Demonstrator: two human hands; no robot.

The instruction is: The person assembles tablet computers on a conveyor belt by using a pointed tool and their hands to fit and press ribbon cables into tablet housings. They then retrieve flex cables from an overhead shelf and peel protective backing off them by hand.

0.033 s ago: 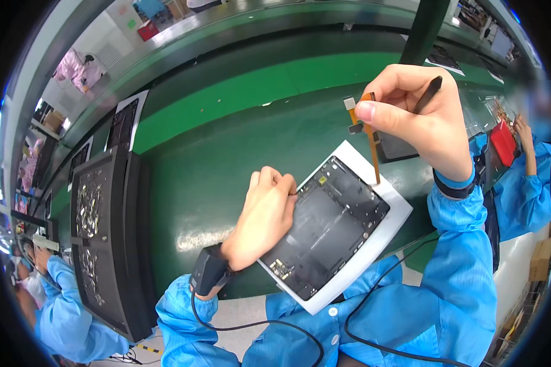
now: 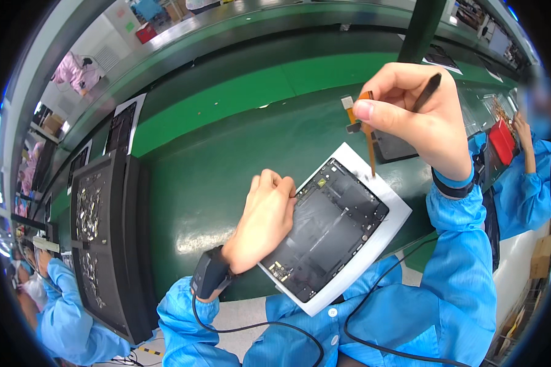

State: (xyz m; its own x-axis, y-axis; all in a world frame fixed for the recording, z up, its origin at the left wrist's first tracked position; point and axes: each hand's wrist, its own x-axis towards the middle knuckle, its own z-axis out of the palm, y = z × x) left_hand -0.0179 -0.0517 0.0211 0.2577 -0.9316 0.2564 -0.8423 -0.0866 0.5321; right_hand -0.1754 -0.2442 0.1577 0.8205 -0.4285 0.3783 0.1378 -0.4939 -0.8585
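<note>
Green matting covers the long bench, which runs off toward a raised rail at the far side. On it, below the right hand, lies an opened tablet housing, dark inside, resting tilted on a white sheet. That right hand is raised above the bench, its grip pinching a thin orange flex strip between thumb and forefinger; the strip hangs straight down from the pinch, its lower end just above the housing's far corner, and a small grey tab sticks out at its top end. A slim black stylus-like tool is tucked between the same hand's fingers, pointing up and away. The left hand lies curled on the housing's near-left edge, fingertips pressing on the frame; its grip holds nothing. A black wrist strap with a cord circles that wrist. Left of that hand, well apart, stands a dark tray rack with small parts in its pockets. Right of the raised grip, another person in a blue sleeve works beside a red object. Nothing lies between the strip and the housing.
</note>
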